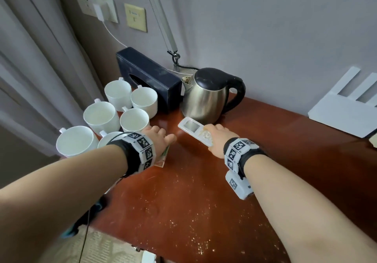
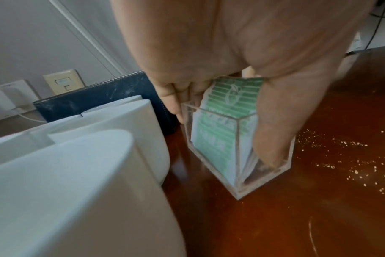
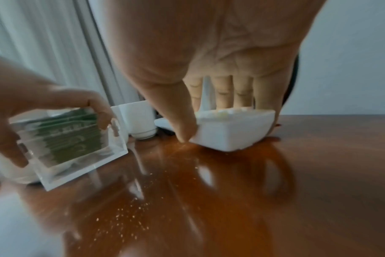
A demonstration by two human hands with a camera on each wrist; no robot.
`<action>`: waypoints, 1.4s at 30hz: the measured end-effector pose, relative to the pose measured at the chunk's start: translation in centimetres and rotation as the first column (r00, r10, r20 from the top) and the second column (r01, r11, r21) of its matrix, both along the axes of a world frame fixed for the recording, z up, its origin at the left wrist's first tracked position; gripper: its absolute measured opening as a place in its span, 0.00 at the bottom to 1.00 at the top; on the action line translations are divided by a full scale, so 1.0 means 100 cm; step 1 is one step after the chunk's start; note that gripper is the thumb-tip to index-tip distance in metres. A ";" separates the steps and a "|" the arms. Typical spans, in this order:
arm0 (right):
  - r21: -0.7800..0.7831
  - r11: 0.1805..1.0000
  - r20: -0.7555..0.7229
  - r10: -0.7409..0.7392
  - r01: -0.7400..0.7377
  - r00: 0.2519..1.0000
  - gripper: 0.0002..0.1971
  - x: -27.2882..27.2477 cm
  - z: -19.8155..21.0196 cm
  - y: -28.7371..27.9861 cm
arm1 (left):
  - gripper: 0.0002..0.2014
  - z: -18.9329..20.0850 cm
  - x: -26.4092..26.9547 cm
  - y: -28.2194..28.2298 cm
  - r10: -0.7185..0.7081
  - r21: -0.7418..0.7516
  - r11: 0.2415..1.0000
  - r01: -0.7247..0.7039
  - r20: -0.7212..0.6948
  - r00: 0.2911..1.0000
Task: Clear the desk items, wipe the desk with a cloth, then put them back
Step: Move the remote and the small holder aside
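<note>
My left hand [image 1: 161, 138] grips a clear acrylic box [image 2: 220, 147] filled with green tea packets, thumb on one wall and fingers on the opposite one. The box [image 3: 77, 149] looks tilted, right beside the white mugs [image 1: 102, 117]. My right hand [image 1: 212, 136] holds a white remote control [image 1: 191, 129] by its near end. Its thumb is on one side and its fingers on the other, at desk level in front of the kettle. Pale crumbs [image 1: 183, 211] are scattered over the red-brown desk [image 1: 265, 140].
Several white mugs crowd the desk's left edge next to a grey curtain [image 1: 30, 68]. A dark tissue box [image 1: 149, 77] and a steel kettle [image 1: 206, 97] stand at the back wall. A white router [image 1: 342, 109] lies at the far right.
</note>
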State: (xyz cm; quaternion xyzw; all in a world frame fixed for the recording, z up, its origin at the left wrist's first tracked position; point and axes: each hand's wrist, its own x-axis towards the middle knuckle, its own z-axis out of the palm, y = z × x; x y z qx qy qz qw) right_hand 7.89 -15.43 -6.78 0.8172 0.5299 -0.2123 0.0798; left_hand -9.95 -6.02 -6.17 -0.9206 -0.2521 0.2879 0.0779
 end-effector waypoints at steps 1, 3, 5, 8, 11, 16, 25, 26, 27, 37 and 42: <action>0.022 0.999 0.013 0.036 -0.037 0.999 0.30 -0.007 -0.003 0.010 | 0.40 -0.001 0.000 0.003 0.001 -0.012 1.000 -0.001 -0.012 1.000; 0.054 0.994 0.054 0.097 -0.100 0.994 0.31 -0.021 -0.009 0.029 | 0.41 -0.002 0.001 0.006 -0.009 -0.028 1.000 0.008 -0.035 0.999; 0.054 0.988 0.084 0.141 -0.146 0.986 0.31 -0.033 -0.017 0.049 | 0.40 -0.005 0.001 0.009 -0.010 -0.038 0.999 0.008 -0.045 0.999; 0.038 0.983 0.117 0.177 -0.182 0.977 0.30 -0.040 -0.030 0.066 | 0.39 -0.009 0.003 0.009 -0.005 -0.062 0.998 0.001 -0.052 0.999; 0.064 0.972 0.151 0.215 -0.226 0.965 0.29 -0.038 -0.039 0.072 | 0.40 -0.011 0.007 0.010 0.016 -0.089 0.996 -0.020 -0.041 0.999; 0.110 0.937 0.220 0.302 -0.331 0.928 0.25 -0.033 -0.052 0.075 | 0.39 -0.016 0.015 0.010 0.042 -0.110 0.993 -0.044 -0.021 0.999; 0.120 0.911 0.227 0.361 -0.394 0.904 0.26 -0.011 -0.048 0.056 | 0.40 -0.015 0.011 0.006 0.039 -0.124 0.992 -0.033 0.046 0.998; 0.111 0.916 0.221 0.355 -0.385 0.909 0.25 -0.008 -0.045 0.052 | 0.40 -0.015 0.010 0.006 0.044 -0.131 0.991 -0.038 0.049 0.998; 0.103 0.923 0.212 0.345 -0.372 0.914 0.24 -0.006 -0.043 0.049 | 0.40 -0.015 0.011 0.006 0.049 -0.136 0.990 -0.042 0.053 0.997; 0.099 0.960 0.196 0.240 -0.263 0.951 0.27 -0.015 -0.011 0.023 | 0.46 -0.002 0.001 -0.004 0.071 -0.128 0.990 -0.054 0.131 0.989; 0.120 0.964 0.218 0.207 -0.237 0.954 0.33 -0.038 0.013 0.005 | 0.42 0.018 -0.028 -0.011 0.132 -0.116 0.988 -0.106 0.252 0.959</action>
